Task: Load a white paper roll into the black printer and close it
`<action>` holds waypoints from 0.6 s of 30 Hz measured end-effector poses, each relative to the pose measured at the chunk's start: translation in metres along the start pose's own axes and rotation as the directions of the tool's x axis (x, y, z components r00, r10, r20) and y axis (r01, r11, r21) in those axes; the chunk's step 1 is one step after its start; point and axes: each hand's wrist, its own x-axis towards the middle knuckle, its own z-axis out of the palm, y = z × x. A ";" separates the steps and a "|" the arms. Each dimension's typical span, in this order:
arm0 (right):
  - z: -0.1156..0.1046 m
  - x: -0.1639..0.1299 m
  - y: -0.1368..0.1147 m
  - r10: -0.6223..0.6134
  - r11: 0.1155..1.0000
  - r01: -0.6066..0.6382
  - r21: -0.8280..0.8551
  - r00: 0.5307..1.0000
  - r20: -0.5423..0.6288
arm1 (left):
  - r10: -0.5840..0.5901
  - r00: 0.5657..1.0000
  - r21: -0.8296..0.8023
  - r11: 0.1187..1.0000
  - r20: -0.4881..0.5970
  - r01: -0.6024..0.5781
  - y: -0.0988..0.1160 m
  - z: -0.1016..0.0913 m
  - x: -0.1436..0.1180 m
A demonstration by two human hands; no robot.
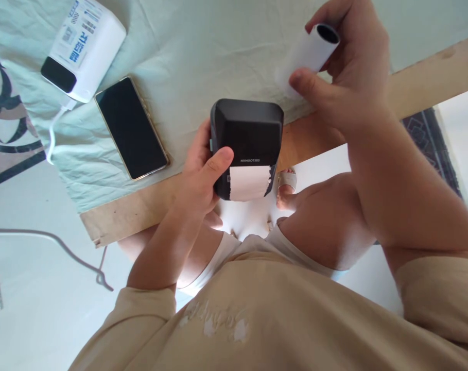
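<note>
My left hand is closed round the left side of a black label printer, its thumb lying on the top face. White paper with ragged side edges covers the printer's near end. Up and to the right, my right hand grips a white paper roll between thumb and fingers. The roll is tilted, and a dark hollow shows at its upper end. Roll and printer are apart, both over the near edge of the table. Some fingers of each hand are hidden behind what they hold.
A phone with a dark screen lies on the pale green cloth, left of the printer. Beyond it sits a white power bank with a white cable plugged in. The table's wooden edge runs close to my legs.
</note>
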 end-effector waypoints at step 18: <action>0.006 -0.007 0.002 -0.107 0.994 0.106 0.009 0.991 0.079 | -0.044 0.999 -0.046 0.998 -0.019 0.043 0.004 0.003 -0.003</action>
